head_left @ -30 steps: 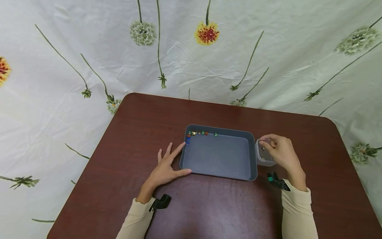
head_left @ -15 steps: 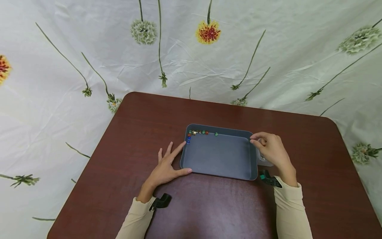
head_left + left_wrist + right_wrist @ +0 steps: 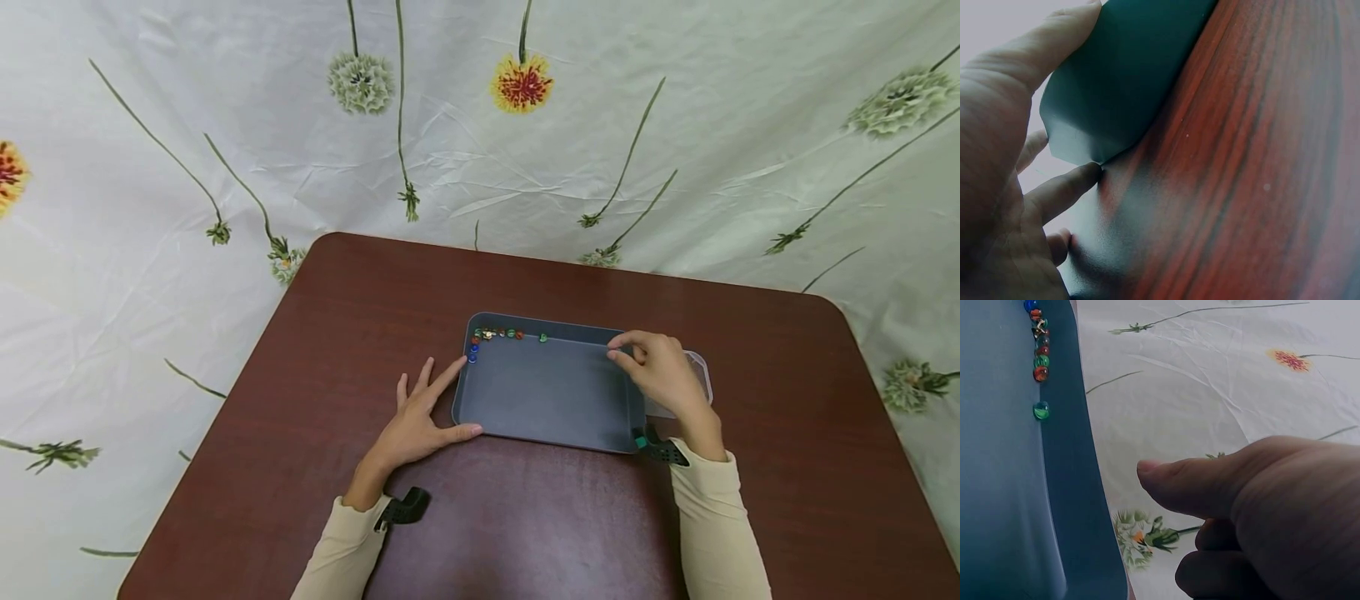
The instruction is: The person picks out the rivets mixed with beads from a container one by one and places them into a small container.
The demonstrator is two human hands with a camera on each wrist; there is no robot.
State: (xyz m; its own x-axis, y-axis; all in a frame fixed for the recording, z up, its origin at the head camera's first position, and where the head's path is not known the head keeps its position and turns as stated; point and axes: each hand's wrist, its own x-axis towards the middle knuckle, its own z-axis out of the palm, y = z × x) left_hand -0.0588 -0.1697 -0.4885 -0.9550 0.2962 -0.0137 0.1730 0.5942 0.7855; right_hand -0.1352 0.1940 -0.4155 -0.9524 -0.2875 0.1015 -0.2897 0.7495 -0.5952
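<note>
A shallow grey tray (image 3: 551, 392) lies on the table. Small glass balls like marbles line its far left corner; among them are two blue balls (image 3: 473, 353), a red-orange ball (image 3: 1040, 374) and a gold-coloured piece (image 3: 489, 334). One green ball (image 3: 543, 338) sits apart to their right. My left hand (image 3: 412, 429) is spread, touching the tray's left and near rims with straight fingers. Over the tray's right side, my right hand (image 3: 663, 375) has thumb and index tips close together, other fingers curled. Whether a small thing is between them cannot be made out.
Right of the tray stands a clear plastic container (image 3: 701, 375), partly behind my right hand. The dark red-brown wooden table (image 3: 360, 333) has its far edge close to a white cloth (image 3: 450, 100) printed with flowers.
My right hand has moved left from above the clear container to over the tray's right side, thumb and index kept together. The left hand, tray and glass balls stay where they were.
</note>
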